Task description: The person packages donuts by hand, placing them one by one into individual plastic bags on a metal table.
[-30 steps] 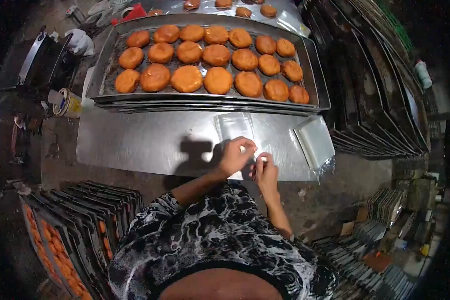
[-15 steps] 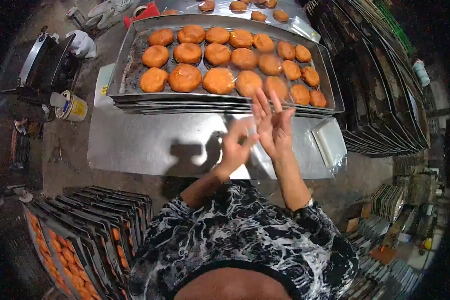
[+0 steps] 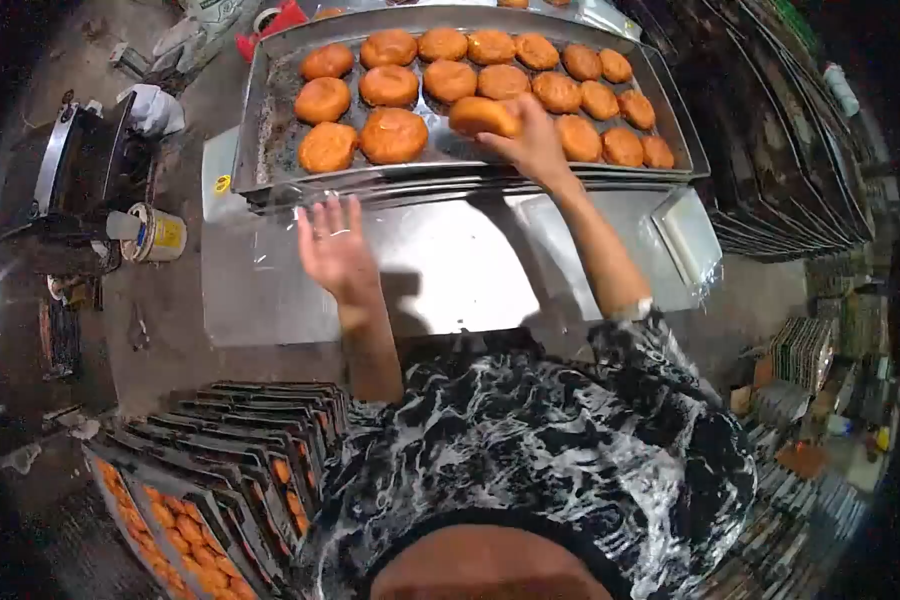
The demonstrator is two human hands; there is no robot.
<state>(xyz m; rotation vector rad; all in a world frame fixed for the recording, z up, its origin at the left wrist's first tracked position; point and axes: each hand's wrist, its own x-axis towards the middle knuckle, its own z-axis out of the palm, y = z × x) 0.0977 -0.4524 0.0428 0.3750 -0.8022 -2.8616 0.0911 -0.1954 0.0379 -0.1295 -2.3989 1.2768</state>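
My right hand [image 3: 532,145] grips a round browned bun [image 3: 478,117] at its right side, tilted above the front row of the metal tray [image 3: 273,120]. Several similar buns [image 3: 393,136] lie in rows in that tray. Bare tray surface shows beneath the held bun. My left hand [image 3: 338,248] is open, its fingers stretched upward in front of the tray's left part. Clear plastic film [image 3: 305,190], apparently a bag, lies about its fingertips; I cannot make out whether the fingers are inside it.
The tray rests on other trays on a shiny metal table [image 3: 270,310]. A pile of clear bags [image 3: 688,235] lies at its right. Dark trays [image 3: 770,150] stand stacked at the right; racked trays of buns [image 3: 195,540] are at lower left. A bucket [image 3: 160,236] stands left.
My hands have moved apart from near each other before the tray. The left went left with the clear film; the right reached forward and took hold of a front-row bun. The view shifted slightly.
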